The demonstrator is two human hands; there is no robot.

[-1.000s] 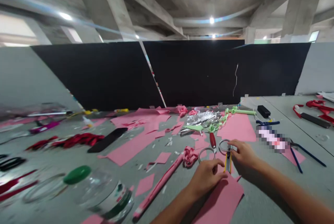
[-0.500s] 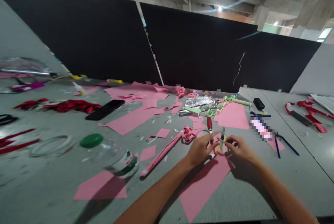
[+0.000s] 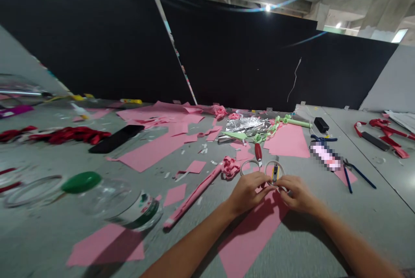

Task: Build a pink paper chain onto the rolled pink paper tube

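- A pink sheet (image 3: 254, 239) lies flat in the foreground, running up beneath my hands; I see no fold or cut under way on it.
- To my left, a clear bottle (image 3: 139, 211) with a green cap (image 3: 81, 182) lies on its side; beyond my left forearm, a pink stick (image 3: 193, 198) ends in a ruffled head and looks finished, or nearly so.
- My left hand (image 3: 248, 193) and right hand (image 3: 296, 193) meet at centre, thumbs and fingers pinched on the near edge of a pale ring (image 3: 283, 170). What my fingertips do there is too small to tell.
- The ring stands tilted up above the sheet's far end, a yellow-edged knife (image 3: 275, 170) visible through it. The ring looks bare, so I judge the handling in progress; it is yet to be released.
- A second ring (image 3: 240, 170) sits just left, near a red-handled tool (image 3: 258, 151), neither one in my grip.
- A second ago, only my right hand is at the ring, my left low over the sheet; half a second ago both hands hold it, more flatly. Now they are on its near edge and it faces me.
- Farther back, crumpled foil (image 3: 248, 124) and green trimmings (image 3: 274, 129) lie before a black partition (image 3: 243, 53).
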